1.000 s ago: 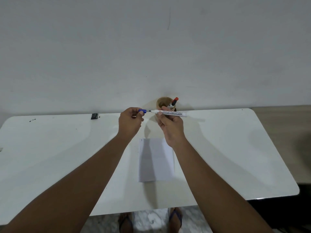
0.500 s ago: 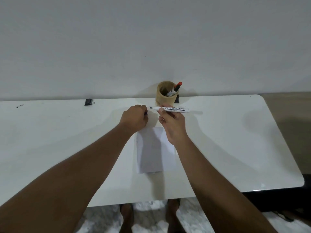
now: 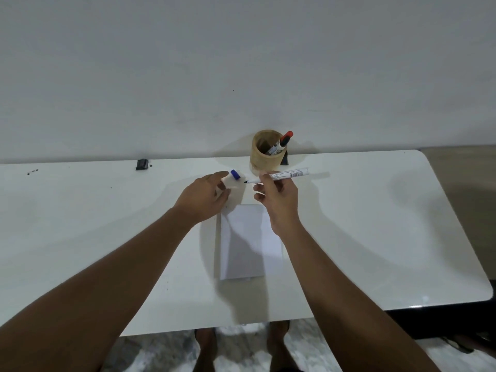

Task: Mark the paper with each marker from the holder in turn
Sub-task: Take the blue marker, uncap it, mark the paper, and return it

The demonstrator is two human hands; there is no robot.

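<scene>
My right hand (image 3: 276, 196) grips an uncapped white marker (image 3: 288, 174) held level above the table, its dark tip pointing left. The marker's blue cap (image 3: 235, 174) lies on the table just past the fingertips of my left hand (image 3: 204, 196), whose fingers are spread with nothing in them. A white sheet of paper (image 3: 248, 245) lies flat under and in front of both hands. Behind them, against the wall, stands the round wooden holder (image 3: 264, 159) with a red-capped marker (image 3: 284, 140) leaning out of it.
The white table (image 3: 375, 224) has rounded corners, and its right and front edges are in view. A small black object (image 3: 141, 164) sits at the back left near the wall, and another dark piece (image 3: 285, 159) is behind the holder. My feet show below the front edge.
My left hand has opened and the blue cap now lies on the table at its fingertips. The right hand keeps the uncapped marker in about the same place.
</scene>
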